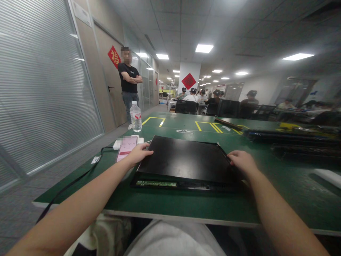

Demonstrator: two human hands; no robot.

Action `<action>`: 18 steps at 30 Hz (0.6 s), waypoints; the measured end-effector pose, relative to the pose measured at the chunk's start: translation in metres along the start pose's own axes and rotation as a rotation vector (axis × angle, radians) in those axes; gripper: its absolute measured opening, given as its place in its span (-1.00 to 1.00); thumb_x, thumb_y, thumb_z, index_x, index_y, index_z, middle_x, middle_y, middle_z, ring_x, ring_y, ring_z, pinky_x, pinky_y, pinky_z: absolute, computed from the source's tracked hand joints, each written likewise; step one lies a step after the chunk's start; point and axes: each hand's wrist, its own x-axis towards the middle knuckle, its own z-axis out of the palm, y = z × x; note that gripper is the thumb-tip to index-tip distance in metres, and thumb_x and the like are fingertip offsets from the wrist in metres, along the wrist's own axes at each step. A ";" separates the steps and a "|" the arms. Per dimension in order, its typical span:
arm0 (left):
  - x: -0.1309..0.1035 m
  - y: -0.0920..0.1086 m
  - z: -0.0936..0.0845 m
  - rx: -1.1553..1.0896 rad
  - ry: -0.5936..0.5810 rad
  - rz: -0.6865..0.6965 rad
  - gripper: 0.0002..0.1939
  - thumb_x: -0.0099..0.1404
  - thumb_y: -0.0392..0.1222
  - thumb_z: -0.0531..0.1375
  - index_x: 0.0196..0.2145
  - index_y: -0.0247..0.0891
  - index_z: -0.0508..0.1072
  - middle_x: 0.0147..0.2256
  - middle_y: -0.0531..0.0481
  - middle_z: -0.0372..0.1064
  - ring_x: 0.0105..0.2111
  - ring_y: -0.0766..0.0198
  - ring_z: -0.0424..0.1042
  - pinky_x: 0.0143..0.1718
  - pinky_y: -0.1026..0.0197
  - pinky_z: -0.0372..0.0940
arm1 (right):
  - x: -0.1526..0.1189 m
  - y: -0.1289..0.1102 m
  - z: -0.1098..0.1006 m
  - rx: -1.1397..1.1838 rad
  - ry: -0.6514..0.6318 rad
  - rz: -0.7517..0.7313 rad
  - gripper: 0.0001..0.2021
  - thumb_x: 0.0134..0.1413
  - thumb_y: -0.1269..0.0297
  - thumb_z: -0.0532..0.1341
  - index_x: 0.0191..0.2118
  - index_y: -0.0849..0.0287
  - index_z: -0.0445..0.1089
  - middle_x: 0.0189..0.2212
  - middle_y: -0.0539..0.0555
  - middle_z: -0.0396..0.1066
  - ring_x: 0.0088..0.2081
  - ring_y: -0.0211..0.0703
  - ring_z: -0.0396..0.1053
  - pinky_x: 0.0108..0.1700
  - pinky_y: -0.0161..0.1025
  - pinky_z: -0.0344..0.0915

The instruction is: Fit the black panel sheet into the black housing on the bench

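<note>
"Where is the black display panel [183,156]?"

"Between the two sets of fingers, lying over a shallow black frame [206,186] on the green tabletop [186,209]. Its face is up."

"And how do the fingers sit?"

"On the left hand [136,155], thumb and forefinger are apart at the panel's left edge. The others are hidden, so I can't tell whether that hand grips. On the right hand [243,163], they look clamped on the panel's right edge; whether the frame's rim is in the pinch too, I can't tell."

"What's that green strip?"

"A circuit board [156,184], along the frame's near side, closer to the wearer than the left fingers. The panel leaves it exposed."

"So which step would you call this?"

"Handling the panel by its sides against the frame, I'd judge. Lifting or seating, one view won't settle."

"What does the next move call for?"

"Even support from both sides, I'd say, with no twisting, and the near edge kept off that board. A thin panel could flex if one side leads."

"Anything near the fingers to mind?"

"The phone [125,153] is just beside the left fingers, on their outer side. The water bottle [136,120] stands beyond them, out of the way."
</note>
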 end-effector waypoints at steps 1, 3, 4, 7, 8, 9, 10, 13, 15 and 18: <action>0.000 -0.001 0.000 0.037 0.008 0.015 -0.60 -0.19 -0.15 0.45 -0.32 -0.28 0.56 -0.39 -0.06 0.56 -0.34 0.03 0.53 -0.30 0.10 0.38 | 0.000 0.000 0.000 0.000 -0.002 -0.002 -0.71 0.07 0.23 0.14 -0.20 0.09 0.60 -0.49 0.05 0.54 -0.32 -0.10 0.47 -0.37 -0.29 0.20; 0.001 -0.002 0.000 0.109 0.030 0.043 -0.70 -0.17 -0.17 0.41 -0.40 -0.26 0.53 -0.43 -0.04 0.53 -0.34 0.04 0.51 -0.34 0.12 0.35 | 0.001 0.001 0.001 0.001 -0.009 -0.006 -0.70 0.08 0.22 0.13 -0.19 0.08 0.60 -0.48 0.04 0.54 -0.31 -0.10 0.47 -0.36 -0.29 0.20; 0.001 -0.003 0.000 0.141 0.037 0.052 -0.73 -0.16 -0.18 0.39 -0.43 -0.25 0.52 -0.44 -0.03 0.51 -0.34 0.04 0.50 -0.36 0.14 0.33 | 0.001 0.002 0.001 0.002 -0.011 -0.007 -0.69 0.08 0.21 0.13 -0.18 0.08 0.59 -0.48 0.03 0.54 -0.32 -0.11 0.47 -0.36 -0.29 0.21; 0.003 -0.007 0.001 0.209 0.030 0.061 -0.81 -0.13 -0.19 0.33 -0.47 -0.24 0.48 -0.47 -0.02 0.47 -0.35 0.05 0.47 -0.39 0.16 0.29 | 0.001 0.002 0.001 0.006 -0.013 -0.009 -0.70 0.07 0.22 0.14 -0.18 0.08 0.60 -0.49 0.03 0.54 -0.32 -0.12 0.47 -0.34 -0.30 0.22; 0.003 -0.008 0.001 0.221 0.021 0.065 -0.82 -0.12 -0.20 0.32 -0.48 -0.23 0.47 -0.47 -0.02 0.46 -0.35 0.06 0.46 -0.38 0.16 0.29 | 0.001 0.002 0.001 0.010 -0.012 -0.011 -0.70 0.08 0.22 0.14 -0.18 0.09 0.60 -0.49 0.03 0.54 -0.32 -0.12 0.47 -0.34 -0.30 0.22; 0.003 -0.009 0.001 0.229 0.011 0.071 -0.83 -0.12 -0.20 0.31 -0.49 -0.23 0.45 -0.47 -0.02 0.46 -0.34 0.06 0.46 -0.37 0.16 0.29 | 0.001 0.002 0.001 0.013 -0.012 -0.013 -0.71 0.08 0.22 0.14 -0.19 0.09 0.60 -0.49 0.04 0.54 -0.32 -0.11 0.47 -0.34 -0.29 0.22; 0.004 -0.010 0.001 0.235 0.000 0.076 -0.83 -0.13 -0.20 0.31 -0.50 -0.22 0.44 -0.46 -0.01 0.46 -0.33 0.06 0.46 -0.36 0.16 0.29 | 0.001 0.002 0.001 0.014 -0.013 -0.014 -0.71 0.08 0.22 0.15 -0.19 0.09 0.60 -0.49 0.04 0.54 -0.32 -0.10 0.48 -0.34 -0.29 0.22; 0.004 -0.011 0.001 0.244 -0.028 0.093 -0.83 -0.14 -0.21 0.32 -0.52 -0.22 0.42 -0.43 -0.02 0.47 -0.31 0.05 0.46 -0.32 0.15 0.31 | 0.001 0.001 0.000 0.003 -0.019 -0.011 -0.72 0.08 0.23 0.15 -0.19 0.08 0.60 -0.48 0.04 0.55 -0.30 -0.08 0.48 -0.34 -0.28 0.21; 0.004 -0.010 0.001 0.254 -0.025 0.100 -0.84 -0.15 -0.22 0.33 -0.54 -0.21 0.43 -0.41 -0.04 0.47 -0.30 0.04 0.46 -0.31 0.14 0.31 | 0.001 0.001 0.000 -0.002 -0.015 -0.006 -0.72 0.08 0.23 0.15 -0.19 0.08 0.60 -0.48 0.04 0.55 -0.30 -0.07 0.48 -0.35 -0.27 0.21; 0.004 -0.009 0.002 0.276 -0.003 0.110 -0.85 -0.17 -0.23 0.34 -0.57 -0.21 0.44 -0.40 -0.04 0.47 -0.30 0.02 0.45 -0.31 0.14 0.32 | 0.001 0.001 0.000 0.002 -0.007 -0.008 -0.73 0.07 0.22 0.17 -0.20 0.08 0.60 -0.48 0.05 0.55 -0.31 -0.07 0.49 -0.38 -0.28 0.20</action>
